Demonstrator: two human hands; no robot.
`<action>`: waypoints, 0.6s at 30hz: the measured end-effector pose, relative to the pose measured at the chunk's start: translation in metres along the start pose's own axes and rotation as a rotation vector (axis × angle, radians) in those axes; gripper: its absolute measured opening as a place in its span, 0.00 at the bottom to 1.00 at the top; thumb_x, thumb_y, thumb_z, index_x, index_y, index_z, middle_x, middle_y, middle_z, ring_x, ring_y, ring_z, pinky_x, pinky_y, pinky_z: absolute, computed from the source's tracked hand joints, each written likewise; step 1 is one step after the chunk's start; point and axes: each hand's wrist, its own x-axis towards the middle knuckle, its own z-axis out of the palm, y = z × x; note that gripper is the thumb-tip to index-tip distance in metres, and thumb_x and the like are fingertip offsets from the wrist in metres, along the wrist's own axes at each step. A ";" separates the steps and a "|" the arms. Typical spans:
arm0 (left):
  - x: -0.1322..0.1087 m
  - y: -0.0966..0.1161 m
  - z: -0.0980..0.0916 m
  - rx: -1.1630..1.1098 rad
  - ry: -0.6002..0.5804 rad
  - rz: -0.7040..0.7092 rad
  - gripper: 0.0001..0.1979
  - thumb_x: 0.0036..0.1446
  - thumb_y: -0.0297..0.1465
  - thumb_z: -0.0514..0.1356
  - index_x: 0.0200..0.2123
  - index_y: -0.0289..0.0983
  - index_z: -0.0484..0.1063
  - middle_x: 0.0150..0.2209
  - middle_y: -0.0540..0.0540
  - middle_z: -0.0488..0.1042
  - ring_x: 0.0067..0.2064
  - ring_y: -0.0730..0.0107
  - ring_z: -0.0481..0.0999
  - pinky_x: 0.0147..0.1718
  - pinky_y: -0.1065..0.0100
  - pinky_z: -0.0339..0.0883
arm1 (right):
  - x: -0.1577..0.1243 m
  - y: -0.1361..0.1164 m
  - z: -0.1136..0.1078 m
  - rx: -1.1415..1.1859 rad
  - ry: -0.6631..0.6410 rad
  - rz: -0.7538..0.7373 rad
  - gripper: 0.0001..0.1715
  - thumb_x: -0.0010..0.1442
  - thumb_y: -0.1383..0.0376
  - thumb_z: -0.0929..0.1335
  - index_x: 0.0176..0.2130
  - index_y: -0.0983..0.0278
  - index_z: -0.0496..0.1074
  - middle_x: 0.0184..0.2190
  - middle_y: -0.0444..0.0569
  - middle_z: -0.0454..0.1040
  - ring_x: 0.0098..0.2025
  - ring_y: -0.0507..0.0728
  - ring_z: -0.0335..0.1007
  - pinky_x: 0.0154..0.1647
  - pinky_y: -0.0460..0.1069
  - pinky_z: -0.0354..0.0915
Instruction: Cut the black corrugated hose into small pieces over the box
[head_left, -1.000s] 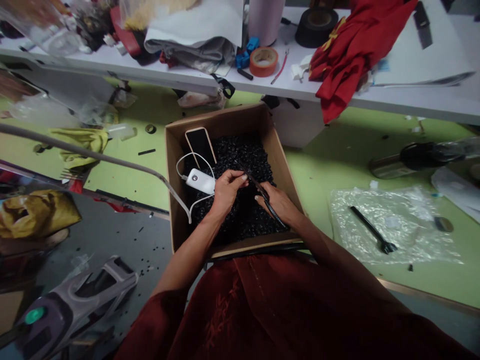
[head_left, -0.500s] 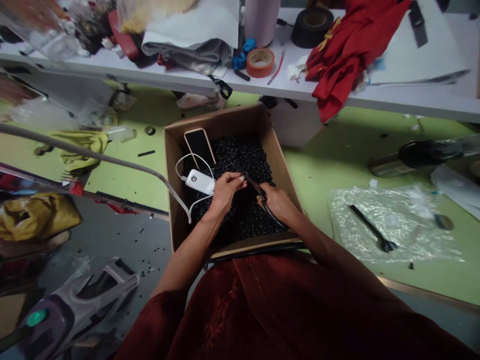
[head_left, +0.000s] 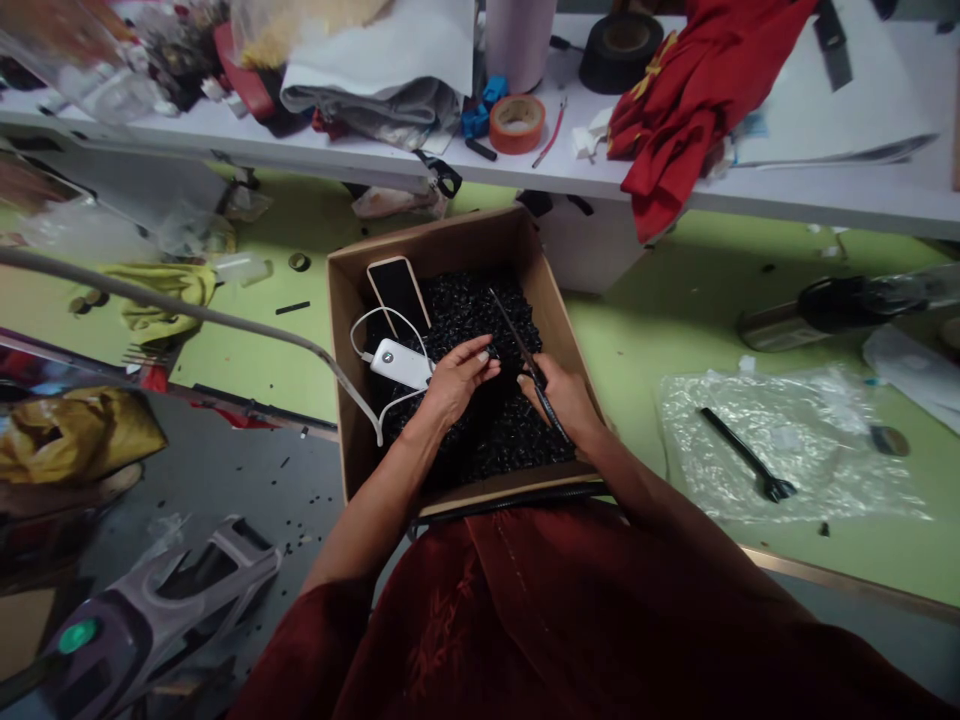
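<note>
A cardboard box (head_left: 346, 330) on my lap holds a heap of small black pieces (head_left: 480, 300). My right hand (head_left: 564, 395) is closed round a long thin black rod (head_left: 517, 340) that points up and away over the heap. My left hand (head_left: 459, 378) is just left of the rod with fingers pinched on a small black piece. A phone (head_left: 397, 290) leans in the box's far left corner, and a white power bank (head_left: 402, 362) with a white cable lies beside my left hand.
A white bench (head_left: 787, 190) runs across the back with red cloth (head_left: 675, 110), an orange tape roll (head_left: 516, 122) and a black tape roll (head_left: 618, 48). On the green floor at right lies a plastic sheet (head_left: 810, 470) with a black tool (head_left: 746, 457). A grey hose (head_left: 187, 312) crosses left.
My left hand has let go of the rod's tip and drawn slightly back. The rod in my right hand has swung up, now pointing farther away over the heap.
</note>
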 end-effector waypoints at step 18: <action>0.003 -0.008 0.000 0.391 0.070 0.171 0.12 0.48 0.31 0.64 0.34 0.35 0.65 0.23 0.55 0.68 0.22 0.78 0.69 0.24 0.73 0.65 | -0.001 -0.001 -0.001 0.039 0.047 -0.014 0.17 0.59 0.59 0.63 0.46 0.63 0.68 0.34 0.51 0.77 0.35 0.60 0.73 0.36 0.51 0.65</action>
